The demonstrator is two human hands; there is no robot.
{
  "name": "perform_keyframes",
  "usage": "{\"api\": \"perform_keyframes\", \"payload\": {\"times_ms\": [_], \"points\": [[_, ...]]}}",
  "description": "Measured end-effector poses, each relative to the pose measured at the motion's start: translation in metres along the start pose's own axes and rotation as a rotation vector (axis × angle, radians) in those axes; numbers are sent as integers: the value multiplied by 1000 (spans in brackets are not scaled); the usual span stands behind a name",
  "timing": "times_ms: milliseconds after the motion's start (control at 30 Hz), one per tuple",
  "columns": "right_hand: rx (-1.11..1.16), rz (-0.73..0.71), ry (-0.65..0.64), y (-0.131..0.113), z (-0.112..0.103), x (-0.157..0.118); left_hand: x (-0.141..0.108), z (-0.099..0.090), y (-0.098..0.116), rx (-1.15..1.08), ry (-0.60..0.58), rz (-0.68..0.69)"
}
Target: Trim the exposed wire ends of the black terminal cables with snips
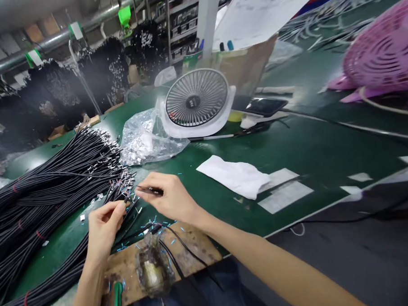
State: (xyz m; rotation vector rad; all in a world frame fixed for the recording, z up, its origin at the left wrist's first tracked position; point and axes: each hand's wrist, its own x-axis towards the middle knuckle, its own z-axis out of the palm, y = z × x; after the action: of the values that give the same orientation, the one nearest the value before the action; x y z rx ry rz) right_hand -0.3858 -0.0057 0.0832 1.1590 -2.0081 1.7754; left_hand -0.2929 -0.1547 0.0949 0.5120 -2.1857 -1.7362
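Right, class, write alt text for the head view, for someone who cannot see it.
Over a green table, the left hand pinches a small dark piece and the right hand holds a thin dark tool close by. Bundled black cables lie to the left; a round fan and a plastic bag are beyond the hands, a white cloth to their right.

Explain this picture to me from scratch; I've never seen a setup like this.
There is no robot: these are a person's bare hands, seen by a camera worn on the head, looking forward and down. The left hand pinches what looks like a cable end; the right hand holds a slim dark tool, its type unclear. On the green table lie bundled black cables, a clear plastic bag and a white cloth. A round fan stands behind, and a wooden board sits at the near edge.
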Motion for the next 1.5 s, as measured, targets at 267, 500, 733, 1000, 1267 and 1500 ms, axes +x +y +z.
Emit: {"api": "perform_keyframes", "payload": {"times_ms": [267,500,733,1000,1267,1500], "points": [[119,-1,-43,-4,-2,0,-4,0,-3,176,38,240],[142,37,-65,-7,-6,1,-6,1,0,184,22,329],[114,-24,-46,-4,-5,0,-8,3,1,255,26,392],[68,-22,6,-2,1,-2,-8,3,-2,284,70,497],[123,64,-59,-8,-2,-2,-8,2,-2,295,91,505],[118,-44,-80,-5,-2,-2,-6,3,-2,328,84,544]]}}
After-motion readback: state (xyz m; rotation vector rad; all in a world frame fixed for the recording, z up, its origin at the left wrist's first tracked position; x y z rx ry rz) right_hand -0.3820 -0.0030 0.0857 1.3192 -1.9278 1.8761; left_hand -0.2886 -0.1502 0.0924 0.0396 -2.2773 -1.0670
